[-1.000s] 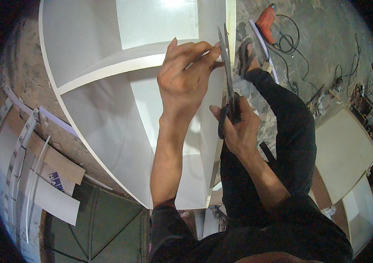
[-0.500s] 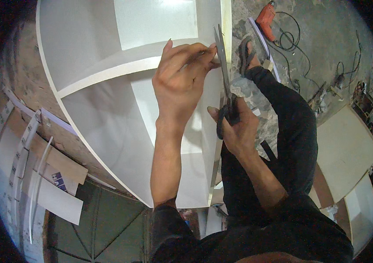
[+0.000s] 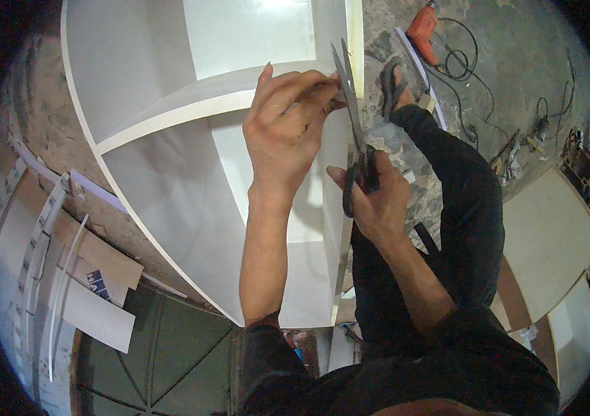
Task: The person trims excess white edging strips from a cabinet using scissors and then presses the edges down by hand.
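Observation:
A pair of scissors (image 3: 352,111) with dark blades and black handles is in my right hand (image 3: 382,197), its fingers through the loops. The blades point away from me along the right edge of a white cabinet carcass (image 3: 177,111), their tips slightly apart. My left hand (image 3: 287,125) is raised over the cabinet, thumb and fingertips pinched together right beside the blades. Whatever lies between those fingertips is too small or hidden to make out. A curved-looking white divider (image 3: 177,116) runs across the cabinet beneath my left hand.
An orange power drill (image 3: 422,28) with a coiled black cord lies on the concrete floor, beside a long white strip (image 3: 420,73) near my sandalled foot (image 3: 392,87). Pale panels (image 3: 551,243) lean at the right. Board offcuts (image 3: 97,315) and strips lie at the left.
The scissor blades have parted a little more at the tips. Both hands keep nearly the same place, and the whole view has shifted slightly.

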Available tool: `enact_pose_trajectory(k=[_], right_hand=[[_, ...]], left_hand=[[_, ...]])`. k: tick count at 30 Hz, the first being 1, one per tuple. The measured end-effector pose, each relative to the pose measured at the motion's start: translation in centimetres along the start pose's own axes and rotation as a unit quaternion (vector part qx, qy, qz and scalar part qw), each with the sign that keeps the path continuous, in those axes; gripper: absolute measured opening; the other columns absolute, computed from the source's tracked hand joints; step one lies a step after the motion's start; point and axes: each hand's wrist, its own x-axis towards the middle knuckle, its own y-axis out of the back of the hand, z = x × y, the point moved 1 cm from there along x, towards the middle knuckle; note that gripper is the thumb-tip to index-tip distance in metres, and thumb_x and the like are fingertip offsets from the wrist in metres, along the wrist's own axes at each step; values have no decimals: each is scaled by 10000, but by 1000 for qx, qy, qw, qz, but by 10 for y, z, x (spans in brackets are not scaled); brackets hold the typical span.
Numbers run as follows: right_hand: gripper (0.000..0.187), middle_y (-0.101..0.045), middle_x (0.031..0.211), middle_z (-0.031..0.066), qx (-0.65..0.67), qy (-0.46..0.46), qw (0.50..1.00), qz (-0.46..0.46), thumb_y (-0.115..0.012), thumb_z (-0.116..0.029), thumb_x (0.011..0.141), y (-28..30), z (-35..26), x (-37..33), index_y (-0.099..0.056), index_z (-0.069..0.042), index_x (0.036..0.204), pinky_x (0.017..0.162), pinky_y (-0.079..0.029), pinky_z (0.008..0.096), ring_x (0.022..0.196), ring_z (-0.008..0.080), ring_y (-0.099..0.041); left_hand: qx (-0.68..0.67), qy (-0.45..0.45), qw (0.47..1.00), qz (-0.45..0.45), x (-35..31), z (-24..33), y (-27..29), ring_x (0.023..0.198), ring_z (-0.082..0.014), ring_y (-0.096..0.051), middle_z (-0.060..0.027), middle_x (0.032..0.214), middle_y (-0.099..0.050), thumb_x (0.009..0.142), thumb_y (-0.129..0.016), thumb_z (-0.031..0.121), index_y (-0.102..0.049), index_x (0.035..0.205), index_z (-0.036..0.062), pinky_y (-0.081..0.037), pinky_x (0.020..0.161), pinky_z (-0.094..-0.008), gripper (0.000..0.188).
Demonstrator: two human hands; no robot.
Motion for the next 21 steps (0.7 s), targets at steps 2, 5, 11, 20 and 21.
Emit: enact_pose_trajectory(k=[2, 5, 11, 20, 21], right_hand=[[401, -565, 610, 89, 20, 6, 1000, 4, -807, -263, 739, 1, -4, 1, -505, 0, 753, 524, -417, 325, 529, 160, -495], [395, -563, 606, 85, 31, 13, 999, 17, -813, -250, 732, 0, -3, 1, -505, -2, 751, 523, -418, 323, 527, 159, -490], [331, -562, 613, 71, 44, -4, 999, 25, -802, -178, 724, -3, 1, -1, -525, -2, 765, 535, -426, 304, 554, 121, -495], [178, -467, 613, -7, 277, -42, 912, 301, -575, -107, 922, 53, 75, 45, -524, -31, 769, 471, -383, 246, 507, 84, -454], [280, -518, 697, -4, 239, -28, 923, 300, -638, -272, 907, 68, 60, 49, -526, -25, 839, 543, -391, 234, 611, 87, -480]], left_hand=[[7, -11, 1000, 2, 0, -1, -1, 916, -184, -642, 14, 945, -683, 713, -635, 38, -739, 838, 117, -416, 1012, -495, 181], [12, -20, 1000, -19, 1, -3, 0, 912, -186, -639, 10, 952, -680, 697, -639, 44, -737, 863, 120, -420, 1012, -489, 207], [47, -33, 998, -12, 2, -3, 0, 905, -184, -667, -30, 935, -705, 680, -743, 67, -746, 915, 128, -444, 1016, -430, 243], [23, -3, 999, -43, 1, 1, 3, 921, -185, -630, 23, 964, -674, 712, -701, 69, -728, 1002, 178, -407, 1033, -512, 312], [37, -6, 998, -48, 1, 1, 4, 904, -185, -641, 9, 957, -682, 716, -713, 76, -731, 1006, 180, -417, 1029, -489, 309]])
